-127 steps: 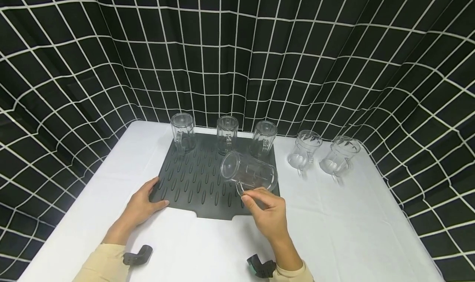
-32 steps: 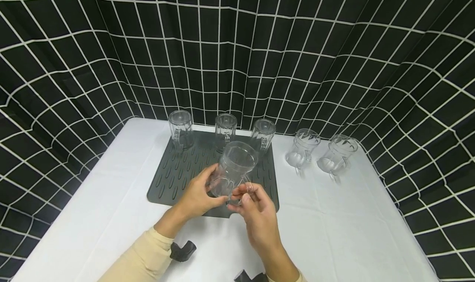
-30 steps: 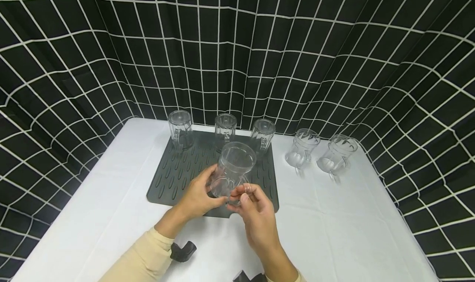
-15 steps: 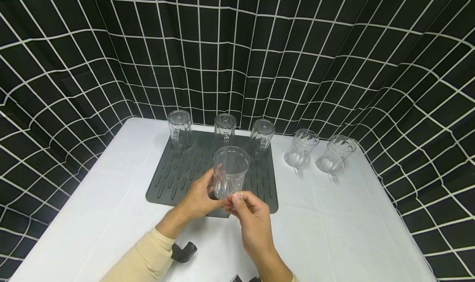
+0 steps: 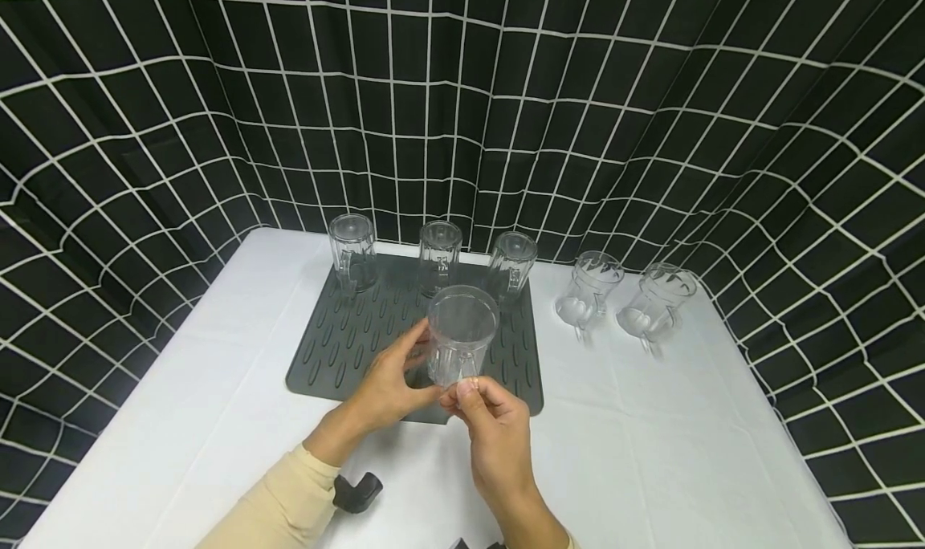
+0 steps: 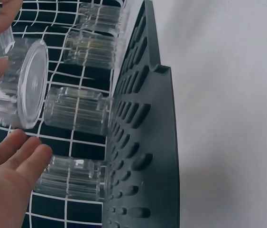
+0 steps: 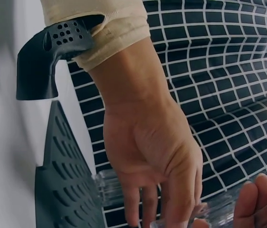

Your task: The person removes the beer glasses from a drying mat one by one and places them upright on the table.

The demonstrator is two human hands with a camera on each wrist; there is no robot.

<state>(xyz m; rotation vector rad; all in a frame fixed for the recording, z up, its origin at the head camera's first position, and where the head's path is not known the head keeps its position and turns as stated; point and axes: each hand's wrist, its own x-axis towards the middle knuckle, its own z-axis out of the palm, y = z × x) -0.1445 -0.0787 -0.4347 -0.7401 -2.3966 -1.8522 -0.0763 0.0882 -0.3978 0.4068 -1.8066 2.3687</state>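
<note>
A clear glass mug (image 5: 462, 324) is held over the grey ridged mat (image 5: 325, 364), mouth up. My right hand (image 5: 495, 429) pinches its handle between thumb and fingers. My left hand (image 5: 386, 384) is spread at the mug's left side, thumb near the right fingertips. In the left wrist view the left fingers (image 6: 26, 159) are straight, with a gap to the mug's base (image 6: 33, 85). Most of the mug is hidden in the right wrist view by the right hand (image 7: 157, 152).
Three faceted glass mugs stand upside down along the mat's back edge: left (image 5: 352, 252), middle (image 5: 439, 256) and right (image 5: 511, 264). Two mouth-up glass mugs (image 5: 588, 288) stand on the white cloth (image 5: 650, 445) to the right. A black gridded curtain (image 5: 462, 91) surrounds the table.
The mug, first tilted sideways in the right hand, has been turned mouth up. The left hand left the mat's edge and came beside it. Lately mug and right hand shifted slightly.
</note>
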